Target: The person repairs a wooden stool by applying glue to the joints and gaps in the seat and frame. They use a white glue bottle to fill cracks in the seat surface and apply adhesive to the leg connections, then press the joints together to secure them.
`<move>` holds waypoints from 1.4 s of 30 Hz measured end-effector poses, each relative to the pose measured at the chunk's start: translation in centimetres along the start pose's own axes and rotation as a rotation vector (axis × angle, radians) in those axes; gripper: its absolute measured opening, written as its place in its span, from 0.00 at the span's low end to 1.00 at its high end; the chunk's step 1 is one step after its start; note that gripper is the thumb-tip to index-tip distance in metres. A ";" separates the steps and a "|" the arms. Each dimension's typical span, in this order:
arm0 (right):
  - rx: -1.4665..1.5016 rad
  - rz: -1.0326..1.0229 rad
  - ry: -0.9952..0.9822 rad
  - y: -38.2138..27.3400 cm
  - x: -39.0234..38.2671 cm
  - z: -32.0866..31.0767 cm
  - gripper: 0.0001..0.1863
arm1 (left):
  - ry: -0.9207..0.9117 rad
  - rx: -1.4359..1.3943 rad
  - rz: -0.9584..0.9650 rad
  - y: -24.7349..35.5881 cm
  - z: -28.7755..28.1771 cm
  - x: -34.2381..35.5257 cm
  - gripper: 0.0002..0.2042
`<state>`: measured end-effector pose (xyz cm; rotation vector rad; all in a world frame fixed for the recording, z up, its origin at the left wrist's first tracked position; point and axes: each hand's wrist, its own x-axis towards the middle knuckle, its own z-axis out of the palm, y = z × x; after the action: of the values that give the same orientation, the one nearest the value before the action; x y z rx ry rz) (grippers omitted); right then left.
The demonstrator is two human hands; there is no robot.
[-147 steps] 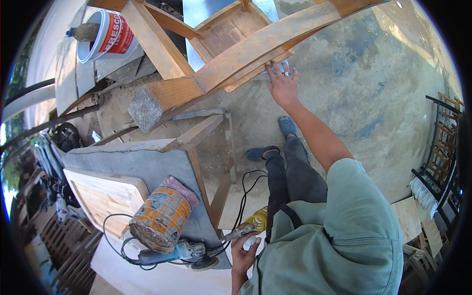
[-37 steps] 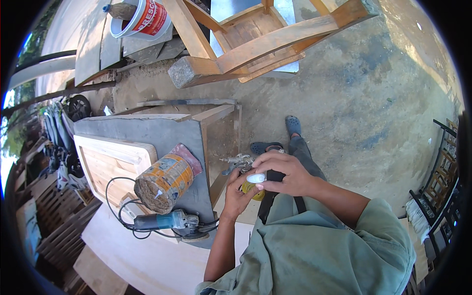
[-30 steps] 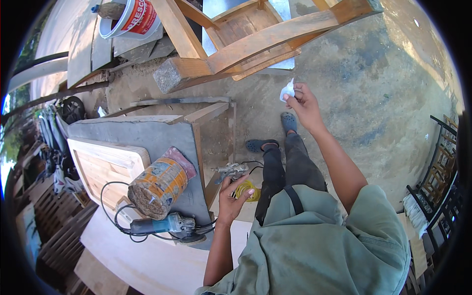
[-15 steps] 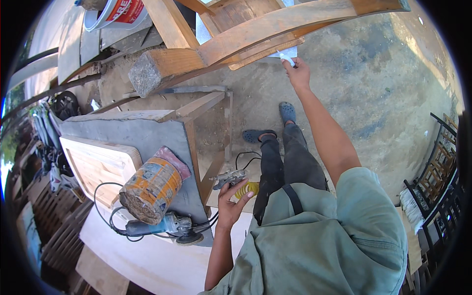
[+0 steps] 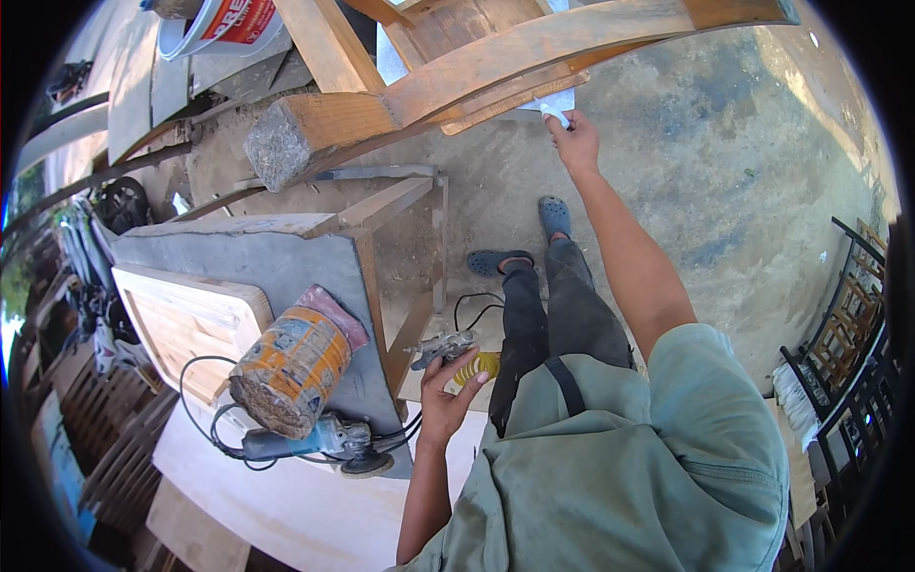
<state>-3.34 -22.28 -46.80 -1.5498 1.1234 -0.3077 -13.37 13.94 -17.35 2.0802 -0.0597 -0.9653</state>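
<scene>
With the right hand (image 5: 579, 148), pinching a small white nozzled bottle (image 5: 557, 118) narrowly between the fingertips; aiming its tip ahead and to the left of that hand, toward a wooden strip (image 5: 510, 99) below a curved rail (image 5: 543, 54); touching the wood or stopping just short, impossible to tell; a second ago, handling the bottle with both hands near the waist, now reaching away with the right alone, so bringing bottle and wood close together and freeing the left from that grip; with the left hand (image 5: 445, 396), nearer the body and well apart from the right, holding a grey metal tool (image 5: 441, 348) in curled fingers; showing a yellow coiled hose (image 5: 486, 366) just to its right; farther left of that hand, seeing an angle grinder (image 5: 310, 439) near an orange-and-grey can (image 5: 300, 365) on a grey-topped stand (image 5: 276, 254).
</scene>
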 end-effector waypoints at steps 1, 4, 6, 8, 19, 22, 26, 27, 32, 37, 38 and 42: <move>-0.008 -0.003 0.003 0.1 0.2 0.1 0.17 | -0.001 0.003 -0.003 0.1 0.0 0.0 0.19; -0.030 -0.010 0.005 0.4 0.6 0.1 0.17 | -0.004 0.009 -0.007 0.1 0.0 0.0 0.19; -0.037 -0.015 0.004 0.4 0.7 0.2 0.18 | -0.004 0.008 -0.007 0.1 -0.1 0.0 0.19; -0.036 -0.021 0.005 0.4 0.7 0.3 0.18 | -0.005 0.004 -0.012 0.2 -0.1 -0.1 0.19; -0.051 -0.052 -0.016 0.2 1.4 0.5 0.16 | 0.000 -0.021 -0.021 0.3 0.0 -0.3 0.20; -0.075 -0.095 -0.008 0.4 1.7 0.6 0.15 | -0.002 -0.027 -0.016 0.3 -0.1 -0.3 0.19; -0.063 -0.083 -0.003 -0.2 1.2 0.3 0.15 | 0.004 -0.019 -0.008 0.4 -0.1 -0.3 0.19; -0.028 -0.033 -0.019 -0.7 0.8 -0.1 0.15 | 0.008 -0.015 -0.004 0.4 -0.1 -0.4 0.19; 0.162 0.023 -0.081 -1.7 -2.4 -2.2 0.15 | 0.024 -0.046 0.014 0.2 -0.1 -0.7 0.17; 0.125 -0.031 -0.184 -1.9 -7.6 -4.5 0.14 | 0.049 -0.078 0.012 -0.9 -0.4 -1.9 0.14; 0.082 -0.061 -0.225 -3.2 -9.1 -4.8 0.13 | 0.066 -0.113 0.019 -1.3 -0.2 -2.4 0.13; -0.053 -0.219 -0.407 -10.3 -15.0 -4.6 0.12 | 0.045 -0.226 -0.140 -2.6 -1.1 -4.7 0.12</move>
<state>-9.27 -14.47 -30.86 -1.6914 0.6511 -0.0993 -16.70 18.05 -15.84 1.9144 0.2114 -0.9611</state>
